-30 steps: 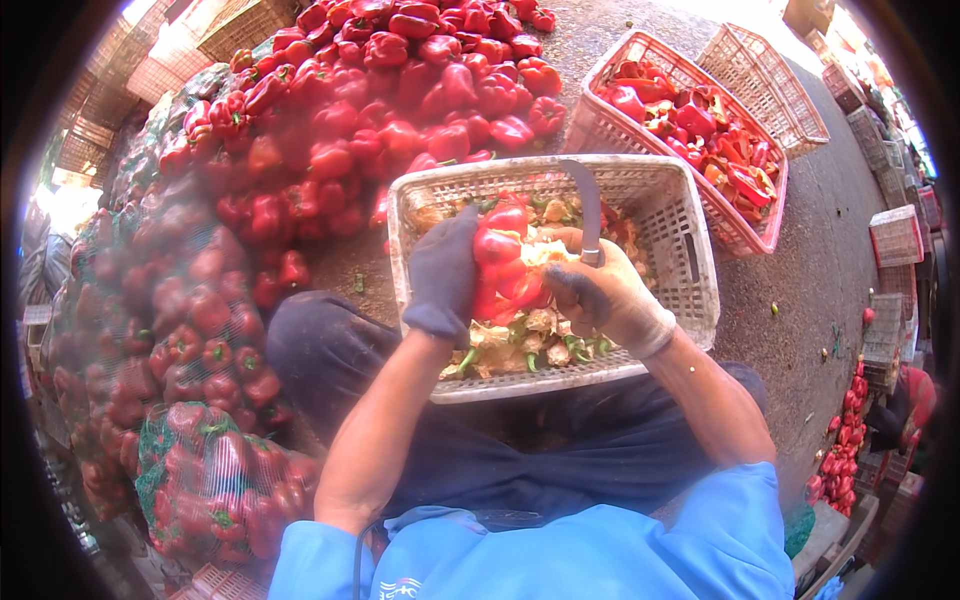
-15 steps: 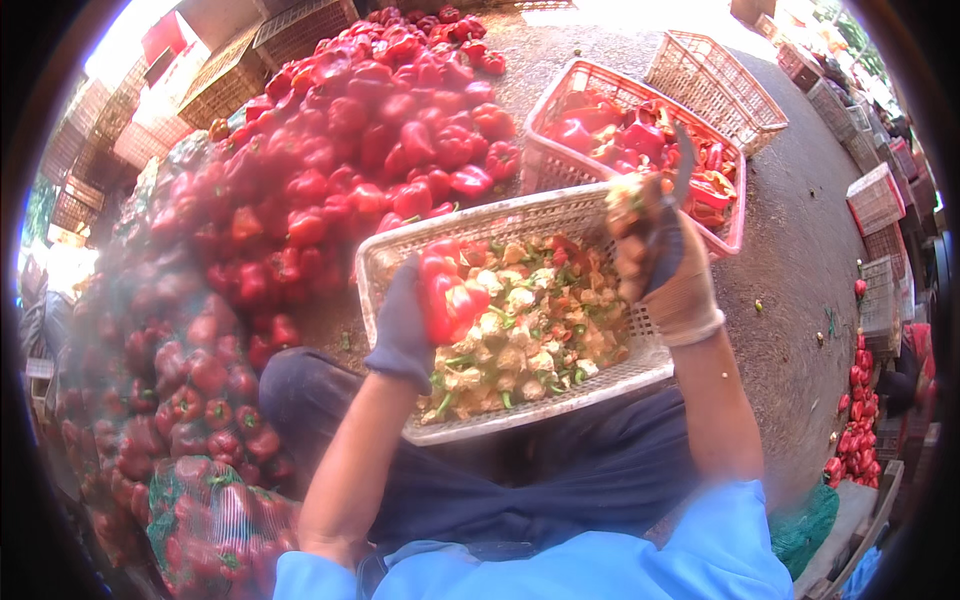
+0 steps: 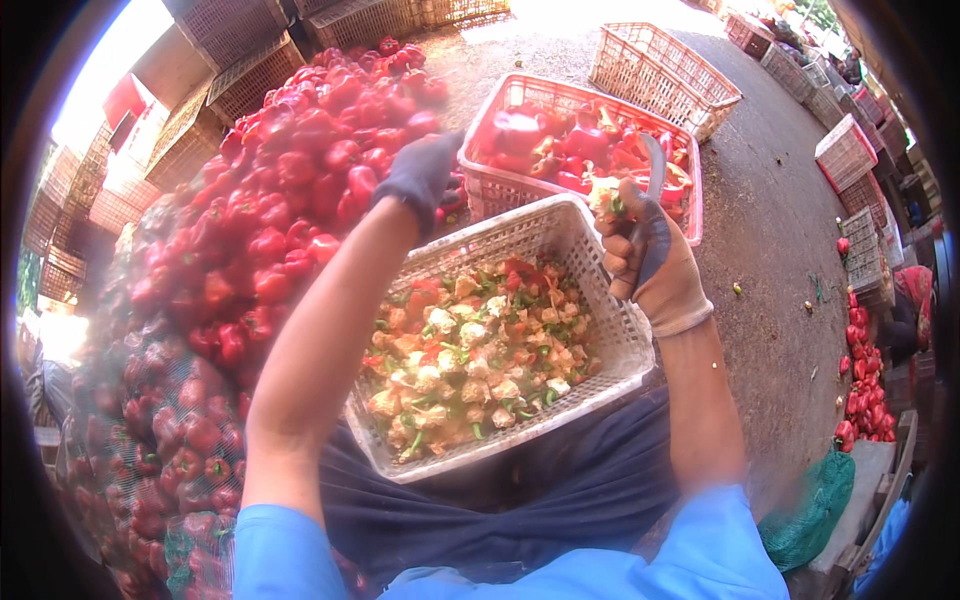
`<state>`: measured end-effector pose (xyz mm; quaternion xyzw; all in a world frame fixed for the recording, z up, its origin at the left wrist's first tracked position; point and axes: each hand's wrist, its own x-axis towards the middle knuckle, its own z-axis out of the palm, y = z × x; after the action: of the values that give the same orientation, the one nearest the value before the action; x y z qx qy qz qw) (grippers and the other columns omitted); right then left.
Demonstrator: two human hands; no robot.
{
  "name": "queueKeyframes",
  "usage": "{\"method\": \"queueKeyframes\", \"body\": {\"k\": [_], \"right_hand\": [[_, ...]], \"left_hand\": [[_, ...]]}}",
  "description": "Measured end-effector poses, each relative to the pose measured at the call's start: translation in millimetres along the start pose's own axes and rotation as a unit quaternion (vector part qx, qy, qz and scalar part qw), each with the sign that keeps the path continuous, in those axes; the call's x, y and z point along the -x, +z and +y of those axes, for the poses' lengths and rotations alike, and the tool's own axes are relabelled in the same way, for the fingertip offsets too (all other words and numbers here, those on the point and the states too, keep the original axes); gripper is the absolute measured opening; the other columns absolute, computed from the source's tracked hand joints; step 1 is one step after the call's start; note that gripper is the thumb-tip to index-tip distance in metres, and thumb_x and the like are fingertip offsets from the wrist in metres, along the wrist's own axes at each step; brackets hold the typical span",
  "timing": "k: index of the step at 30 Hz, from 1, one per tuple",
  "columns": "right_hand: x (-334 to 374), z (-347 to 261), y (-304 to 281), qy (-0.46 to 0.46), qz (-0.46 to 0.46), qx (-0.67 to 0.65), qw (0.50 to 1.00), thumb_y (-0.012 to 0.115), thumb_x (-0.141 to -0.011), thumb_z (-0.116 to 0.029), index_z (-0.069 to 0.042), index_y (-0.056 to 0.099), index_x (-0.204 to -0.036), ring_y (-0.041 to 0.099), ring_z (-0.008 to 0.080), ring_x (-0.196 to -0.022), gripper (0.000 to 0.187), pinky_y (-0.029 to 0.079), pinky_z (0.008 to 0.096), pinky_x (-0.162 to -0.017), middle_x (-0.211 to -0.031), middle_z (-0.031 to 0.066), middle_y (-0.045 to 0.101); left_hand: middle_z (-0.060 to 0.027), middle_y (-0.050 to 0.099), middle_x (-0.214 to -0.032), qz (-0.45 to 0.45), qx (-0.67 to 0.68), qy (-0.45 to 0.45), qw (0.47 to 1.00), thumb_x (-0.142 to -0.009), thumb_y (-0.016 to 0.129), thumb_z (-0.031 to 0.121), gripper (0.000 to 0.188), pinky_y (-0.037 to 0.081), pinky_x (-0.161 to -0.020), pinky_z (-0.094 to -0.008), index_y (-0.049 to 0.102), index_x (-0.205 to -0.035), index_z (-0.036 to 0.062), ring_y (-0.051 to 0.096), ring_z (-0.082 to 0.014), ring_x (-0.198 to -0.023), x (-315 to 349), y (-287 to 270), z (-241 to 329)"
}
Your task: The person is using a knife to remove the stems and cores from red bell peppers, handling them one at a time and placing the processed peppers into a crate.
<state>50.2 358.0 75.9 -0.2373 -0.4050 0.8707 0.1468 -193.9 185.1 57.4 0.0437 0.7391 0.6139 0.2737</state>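
Note:
My left hand (image 3: 420, 178), in a dark glove, is stretched out between the heap of red bell peppers (image 3: 290, 190) and the left side of a pink crate (image 3: 478, 190). Its fingers are blurred, and whether they hold anything is hidden. In my right hand (image 3: 660, 260), gloved in tan and dark, is a knife (image 3: 656, 165) with a curved blade pointing up. A pale pepper core (image 3: 606, 197) sits at the fingertips of that hand. Below both hands, a white crate (image 3: 625, 330) at my lap holds many cut-out cores and green stems. Red pepper pieces (image 3: 590, 150) fill the pink crate.
Beyond the pink crate stands another plastic crate (image 3: 665, 75). Netted sacks of peppers (image 3: 190, 450) lie at the left. Stacked crates (image 3: 230, 50) rise at the back left. Loose peppers (image 3: 865, 390) and a green net (image 3: 815, 510) are on the right.
My left hand has moved up and away from the white crate toward the heap; the red pepper it held no longer shows in it. My right hand still has the knife and core.

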Motion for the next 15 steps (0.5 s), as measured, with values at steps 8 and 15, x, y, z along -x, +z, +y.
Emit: {"method": "queueKeyframes", "body": {"k": [8,15], "right_hand": [[23.1,30.2,39.5,-0.055,-0.076,0.384,0.919,0.084,-0.102,-0.028,0.000,0.067,-0.141,0.061,0.0013,-0.064,0.051,0.043,0.0189,-0.051,-0.091,-0.0012,0.075],[25.1,76.7,65.7,0.000,-0.181,0.410,0.894,0.090,-0.096,-0.012,-0.001,0.066,-0.147,0.073,0.0138,-0.111,0.057,0.059,0.0318,-0.095,-0.123,0.0079,0.076]], "left_hand": [[-0.0116,0.074,-0.106,-0.200,0.011,-0.045,0.979,-0.112,0.066,0.042,0.048,0.067,-0.068,-0.0357,0.064,-0.139,0.0031,0.076,-0.0217,-0.081,65.9,-87.1,-51.0],[-0.0086,0.075,-0.100,-0.355,0.147,-0.120,0.916,-0.118,0.056,0.047,0.049,0.065,-0.064,-0.0321,0.063,-0.144,0.0061,0.076,-0.0212,-0.075,126.9,-61.2,-77.7]]}}
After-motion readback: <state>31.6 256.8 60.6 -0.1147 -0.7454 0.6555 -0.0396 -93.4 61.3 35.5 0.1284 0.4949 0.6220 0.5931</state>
